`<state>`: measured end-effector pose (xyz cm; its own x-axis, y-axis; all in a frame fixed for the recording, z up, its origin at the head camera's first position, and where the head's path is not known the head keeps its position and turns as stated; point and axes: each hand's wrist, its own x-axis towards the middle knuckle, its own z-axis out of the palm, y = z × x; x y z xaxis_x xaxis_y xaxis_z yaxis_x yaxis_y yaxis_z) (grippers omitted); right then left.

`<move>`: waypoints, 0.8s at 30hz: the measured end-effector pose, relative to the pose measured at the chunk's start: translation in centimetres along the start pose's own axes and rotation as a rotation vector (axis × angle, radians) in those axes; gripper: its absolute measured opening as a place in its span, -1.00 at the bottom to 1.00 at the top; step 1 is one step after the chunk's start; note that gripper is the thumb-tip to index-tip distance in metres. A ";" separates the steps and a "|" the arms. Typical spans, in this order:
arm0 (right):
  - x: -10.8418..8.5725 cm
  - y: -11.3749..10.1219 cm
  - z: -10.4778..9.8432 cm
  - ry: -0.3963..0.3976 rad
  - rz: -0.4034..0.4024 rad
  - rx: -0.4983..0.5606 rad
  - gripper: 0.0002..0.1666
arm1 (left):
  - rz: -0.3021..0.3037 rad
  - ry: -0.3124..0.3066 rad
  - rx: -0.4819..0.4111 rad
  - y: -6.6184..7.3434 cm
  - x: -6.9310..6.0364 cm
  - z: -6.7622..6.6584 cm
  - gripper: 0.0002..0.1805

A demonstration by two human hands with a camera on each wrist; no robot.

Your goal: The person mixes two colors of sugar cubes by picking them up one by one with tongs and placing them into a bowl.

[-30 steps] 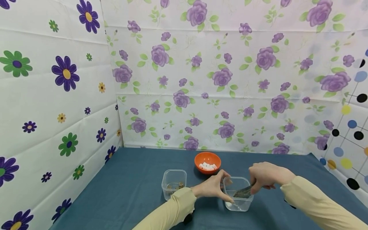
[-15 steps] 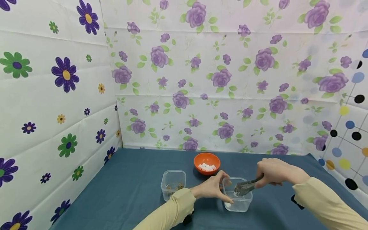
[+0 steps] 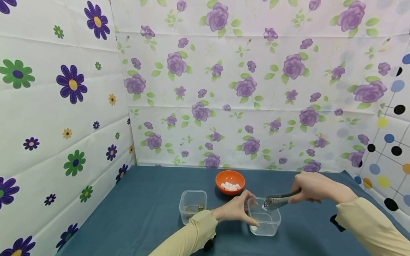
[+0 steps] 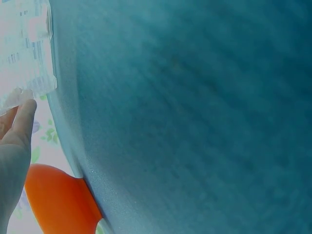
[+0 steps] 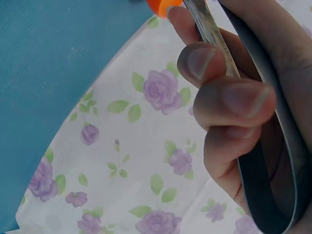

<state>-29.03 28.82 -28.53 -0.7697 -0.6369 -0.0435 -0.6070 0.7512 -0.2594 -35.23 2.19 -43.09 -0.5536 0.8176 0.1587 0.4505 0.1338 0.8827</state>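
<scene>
My left hand (image 3: 235, 209) grips the left side of a clear plastic container (image 3: 270, 229), its thumb in front and fingers behind. One white piece (image 3: 253, 228) lies at the container's near left corner. My right hand (image 3: 312, 186) holds metal tongs (image 3: 277, 202), their perforated tips above the container's far part. A small white piece (image 3: 264, 207) shows at the tips. In the right wrist view, the fingers (image 5: 234, 102) curl round the bent tongs handle (image 5: 265, 195). The left wrist view catches only part of the container (image 4: 29, 44) and hand.
Behind the container stands an orange bowl (image 3: 230, 173) with several white pieces (image 3: 230, 186). To the left, a second clear container (image 3: 193, 195) holds small brown pieces (image 3: 200, 206), partly behind the left sleeve. A blue cloth (image 3: 153, 199) covers the table; flowered sheets (image 3: 205, 89) stand behind and beside it.
My right hand has lifted the tongs from inside the container and moved up and to the right; a white piece now shows at their tips. The left hand stays on the container.
</scene>
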 end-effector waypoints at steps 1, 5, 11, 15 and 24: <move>0.0 0.1 -0.1 0.005 0.001 -0.003 -0.61 | -0.001 0.001 0.001 0.0 0.0 0.0 -0.37; 0.0 0.3 -0.7 0.030 0.017 -0.020 -0.61 | -0.009 0.004 0.009 0.2 0.0 0.0 -0.38; 0.7 0.3 -1.5 0.061 0.043 -0.091 -0.56 | -0.012 0.009 0.004 0.3 -0.1 0.0 -0.38; 1.2 0.4 -1.7 0.072 0.066 -0.112 -0.51 | -0.006 0.009 0.000 0.3 0.0 0.0 -0.35; 2.7 1.0 -1.2 0.099 0.064 -0.120 -0.50 | -0.009 0.012 0.013 0.2 0.0 0.0 -0.36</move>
<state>-31.91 28.06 -27.71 -0.8199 -0.5711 0.0402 -0.5704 0.8090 -0.1418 -35.11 2.18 -42.88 -0.5660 0.8095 0.1559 0.4544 0.1486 0.8783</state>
